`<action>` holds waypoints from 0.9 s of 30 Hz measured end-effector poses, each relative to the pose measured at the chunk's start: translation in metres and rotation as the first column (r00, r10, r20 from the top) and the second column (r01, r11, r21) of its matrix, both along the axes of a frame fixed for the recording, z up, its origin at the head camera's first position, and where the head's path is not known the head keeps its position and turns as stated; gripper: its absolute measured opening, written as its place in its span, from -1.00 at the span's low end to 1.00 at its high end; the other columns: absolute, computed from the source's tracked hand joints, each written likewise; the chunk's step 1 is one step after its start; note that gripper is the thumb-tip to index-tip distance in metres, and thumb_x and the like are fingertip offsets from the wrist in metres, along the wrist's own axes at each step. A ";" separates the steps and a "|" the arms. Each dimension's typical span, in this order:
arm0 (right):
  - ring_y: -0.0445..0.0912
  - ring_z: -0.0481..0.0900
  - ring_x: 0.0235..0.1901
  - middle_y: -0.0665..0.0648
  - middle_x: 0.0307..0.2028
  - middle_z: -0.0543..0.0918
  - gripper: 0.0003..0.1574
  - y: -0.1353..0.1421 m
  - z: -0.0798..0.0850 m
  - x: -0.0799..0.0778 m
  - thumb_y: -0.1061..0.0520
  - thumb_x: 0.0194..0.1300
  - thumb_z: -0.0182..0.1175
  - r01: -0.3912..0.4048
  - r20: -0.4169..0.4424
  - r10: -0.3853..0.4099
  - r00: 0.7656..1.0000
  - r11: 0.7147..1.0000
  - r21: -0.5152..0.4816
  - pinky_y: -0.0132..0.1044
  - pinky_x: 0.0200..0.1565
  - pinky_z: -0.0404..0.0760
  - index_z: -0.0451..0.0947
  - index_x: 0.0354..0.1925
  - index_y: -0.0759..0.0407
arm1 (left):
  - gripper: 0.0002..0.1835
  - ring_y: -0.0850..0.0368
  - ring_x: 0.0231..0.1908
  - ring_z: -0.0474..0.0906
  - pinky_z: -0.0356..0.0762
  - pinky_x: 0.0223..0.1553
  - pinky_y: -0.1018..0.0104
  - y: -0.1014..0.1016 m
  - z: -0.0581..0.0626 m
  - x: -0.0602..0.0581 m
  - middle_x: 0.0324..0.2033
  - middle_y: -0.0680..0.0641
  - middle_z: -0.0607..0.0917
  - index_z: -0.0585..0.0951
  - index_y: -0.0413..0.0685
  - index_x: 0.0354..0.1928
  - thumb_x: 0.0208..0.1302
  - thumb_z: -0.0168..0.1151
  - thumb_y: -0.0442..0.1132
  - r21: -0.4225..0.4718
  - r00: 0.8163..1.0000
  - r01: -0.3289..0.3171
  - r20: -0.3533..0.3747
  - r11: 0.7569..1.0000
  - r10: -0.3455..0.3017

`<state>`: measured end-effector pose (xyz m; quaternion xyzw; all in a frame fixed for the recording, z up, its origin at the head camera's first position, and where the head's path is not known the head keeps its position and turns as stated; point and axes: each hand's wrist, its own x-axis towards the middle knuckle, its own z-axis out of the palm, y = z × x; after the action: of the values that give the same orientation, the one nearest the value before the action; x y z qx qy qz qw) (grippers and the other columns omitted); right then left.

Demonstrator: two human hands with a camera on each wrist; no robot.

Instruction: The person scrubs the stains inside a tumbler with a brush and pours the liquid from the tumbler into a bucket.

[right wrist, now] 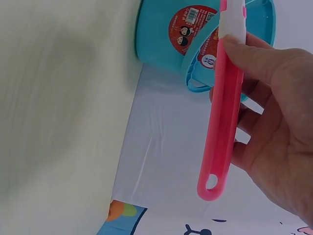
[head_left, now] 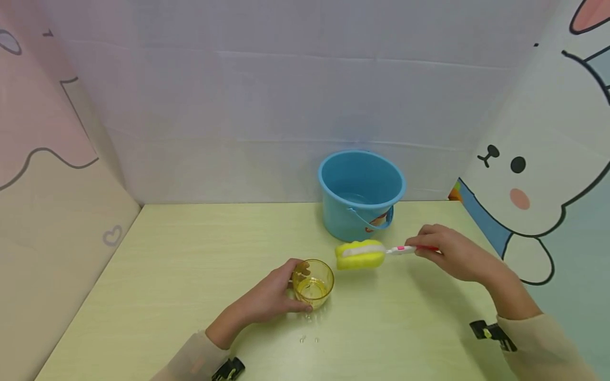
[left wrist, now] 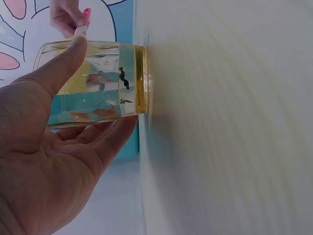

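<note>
My left hand grips an amber glass cup from its left side, thumb and fingers around the wall. The cup stands on the table, and in the left wrist view its clear side has dark marks near the base. My right hand holds a sponge cup brush by its pink and white handle. The brush's yellow and white sponge head points left, above the table and just right of the cup. In the right wrist view, thumb and fingers pinch the handle's upper part.
Behind the brush stands a blue bucket with its handle hanging down in front. Small water drops lie on the pale wooden table in front of the cup. A white sheet backs the table, and printed panels flank it.
</note>
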<state>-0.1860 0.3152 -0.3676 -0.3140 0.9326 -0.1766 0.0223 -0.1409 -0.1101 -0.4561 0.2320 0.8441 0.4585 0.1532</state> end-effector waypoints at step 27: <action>-0.12 0.48 -0.21 -0.04 -0.20 0.61 -0.67 0.008 -0.051 -0.012 0.33 0.47 0.30 0.016 0.142 -0.008 0.990 0.998 -0.053 -0.29 -0.20 0.58 0.73 0.13 0.10 | -0.03 -0.05 0.31 0.52 0.53 0.31 0.00 0.001 0.000 -0.001 0.34 -0.16 0.54 0.31 -0.18 0.48 0.15 0.69 -0.09 -0.003 1.000 -0.001 0.014 1.000 0.001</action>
<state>-0.1975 0.3228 -0.4188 -0.2956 0.9254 -0.2237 0.0790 -0.1414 -0.1095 -0.4558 0.2284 0.8437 0.4590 0.1592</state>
